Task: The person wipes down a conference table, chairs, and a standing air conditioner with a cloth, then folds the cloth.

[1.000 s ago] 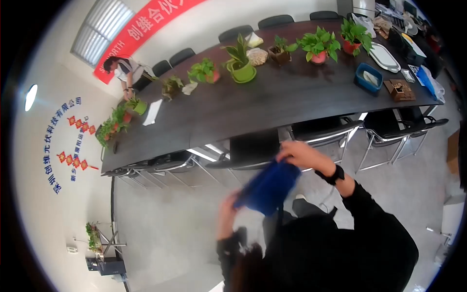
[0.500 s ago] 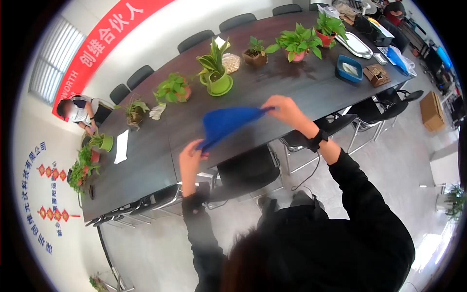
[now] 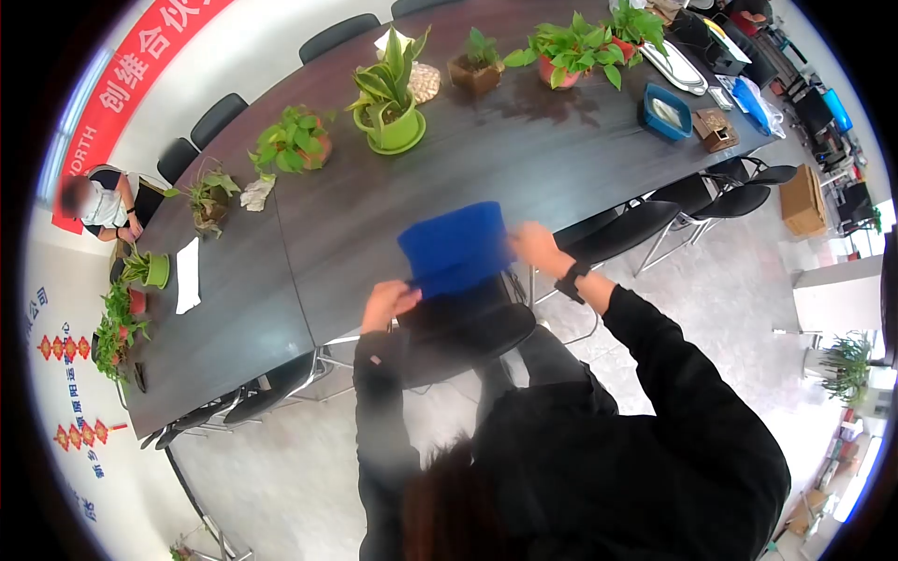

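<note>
A blue cloth [image 3: 456,245] is stretched between my two hands over the near edge of the dark table [image 3: 365,252]. My left hand [image 3: 391,301] pinches its lower left corner. On the other side my right hand [image 3: 535,247] grips the right edge, slightly blurred, with the fingertips partly hidden. The cloth hangs as a rough rectangle, its lower part overlapping a black chair [image 3: 458,337] in front of me. Whether it touches the tabletop I cannot tell.
Several potted plants line the table, among them a snake plant in a green pot [image 3: 393,129]. A blue basin [image 3: 666,112] and a brown box [image 3: 716,131] stand at the right. White paper [image 3: 188,276] lies at the left. Another person [image 3: 110,206] sits at the far left end.
The cloth went from a folded, slanting shape to a flatter, spread rectangle. My right hand came lower and closer in. The whole view shifted, so the table appears further left.
</note>
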The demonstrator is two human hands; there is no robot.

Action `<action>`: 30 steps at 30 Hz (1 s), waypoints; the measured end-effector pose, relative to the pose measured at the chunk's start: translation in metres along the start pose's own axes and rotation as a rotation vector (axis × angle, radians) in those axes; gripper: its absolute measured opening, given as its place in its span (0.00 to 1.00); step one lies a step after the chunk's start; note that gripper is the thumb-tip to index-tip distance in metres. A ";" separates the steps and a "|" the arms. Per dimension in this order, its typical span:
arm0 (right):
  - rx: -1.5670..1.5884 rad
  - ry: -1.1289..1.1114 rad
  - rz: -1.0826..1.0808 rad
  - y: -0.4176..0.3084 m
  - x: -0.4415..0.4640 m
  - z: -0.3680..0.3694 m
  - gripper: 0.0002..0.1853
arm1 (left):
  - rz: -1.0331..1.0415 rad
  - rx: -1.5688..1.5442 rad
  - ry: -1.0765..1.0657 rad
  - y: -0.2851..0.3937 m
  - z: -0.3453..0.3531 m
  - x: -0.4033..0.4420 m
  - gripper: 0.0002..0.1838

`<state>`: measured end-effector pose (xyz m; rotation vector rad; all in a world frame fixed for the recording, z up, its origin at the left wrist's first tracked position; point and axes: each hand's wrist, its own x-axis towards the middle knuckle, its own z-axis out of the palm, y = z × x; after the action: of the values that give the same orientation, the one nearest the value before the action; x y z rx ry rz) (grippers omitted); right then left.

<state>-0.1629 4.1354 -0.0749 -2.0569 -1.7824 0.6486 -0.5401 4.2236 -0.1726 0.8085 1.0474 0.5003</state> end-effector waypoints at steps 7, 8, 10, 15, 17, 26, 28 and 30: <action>0.099 0.318 0.021 -0.019 0.085 0.040 0.27 | 0.186 0.002 0.479 0.090 0.105 0.042 0.25; 0.076 0.406 -0.141 -0.019 0.090 0.054 0.29 | 0.512 0.503 0.578 0.070 0.103 0.069 0.26; -0.064 0.351 -0.241 -0.008 0.097 0.083 0.30 | 0.772 1.171 0.577 0.048 0.122 0.087 0.30; -0.206 0.209 -0.324 0.028 0.087 0.121 0.31 | 0.728 1.628 0.346 0.001 0.131 0.106 0.33; -0.175 0.189 -0.321 0.028 0.096 0.119 0.31 | 0.723 1.609 0.323 0.007 0.127 0.112 0.33; -0.173 0.203 -0.373 0.030 0.213 0.122 0.30 | 0.769 1.584 0.352 0.061 0.094 0.202 0.32; -0.197 0.207 -0.384 0.029 0.242 0.123 0.30 | 0.774 1.593 0.372 0.077 0.086 0.223 0.32; -0.201 0.214 -0.390 0.031 0.268 0.129 0.30 | 0.799 1.587 0.394 0.084 0.076 0.245 0.32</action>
<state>-0.1791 4.3901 -0.2307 -1.7371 -2.1011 0.1375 -0.3651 4.4226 -0.2236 2.6778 1.3857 0.4169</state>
